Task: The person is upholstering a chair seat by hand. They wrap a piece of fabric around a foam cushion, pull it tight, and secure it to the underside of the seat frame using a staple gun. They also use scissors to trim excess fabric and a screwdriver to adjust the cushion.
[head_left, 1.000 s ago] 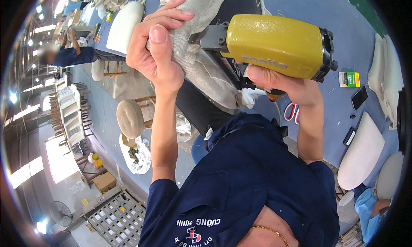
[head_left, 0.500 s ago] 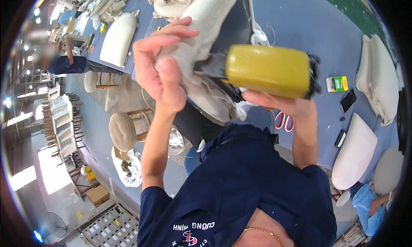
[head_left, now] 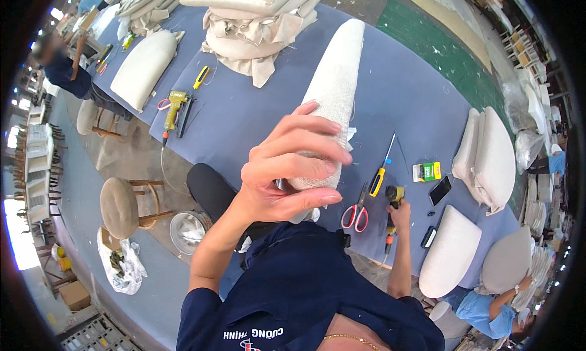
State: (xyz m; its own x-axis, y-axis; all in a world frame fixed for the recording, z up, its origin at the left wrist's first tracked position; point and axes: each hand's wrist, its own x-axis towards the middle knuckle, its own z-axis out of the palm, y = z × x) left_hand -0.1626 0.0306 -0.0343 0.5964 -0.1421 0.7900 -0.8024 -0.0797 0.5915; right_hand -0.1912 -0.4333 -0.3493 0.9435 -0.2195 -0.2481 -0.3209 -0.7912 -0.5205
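Observation:
My left hand (head_left: 296,165) is wrapped over the near end of a padded cushion (head_left: 336,67) covered in light beige fabric. The cushion stands tilted on edge, its far end pointing away over the blue-grey table (head_left: 415,94); its underside is hidden. Farther right and low by the table's near edge, my right hand (head_left: 400,215) is closed round the grip of a yellow-and-black staple gun (head_left: 395,195) with an air hose at its lower end. Red-handled scissors (head_left: 355,217) and a yellow-handled screwdriver (head_left: 378,179) lie between the two hands.
A second yellow staple gun (head_left: 175,104) and another yellow-handled tool (head_left: 201,77) lie at the left. Covered cushions (head_left: 244,43) are piled at the back. On the right are a green-yellow box (head_left: 426,172), a phone (head_left: 439,191) and more cushions (head_left: 450,250). Two co-workers stand farther off.
My right hand has carried the staple gun from close in front of me down to the table at the right. My left hand, earlier raised with curled fingers, now grips the cushion.

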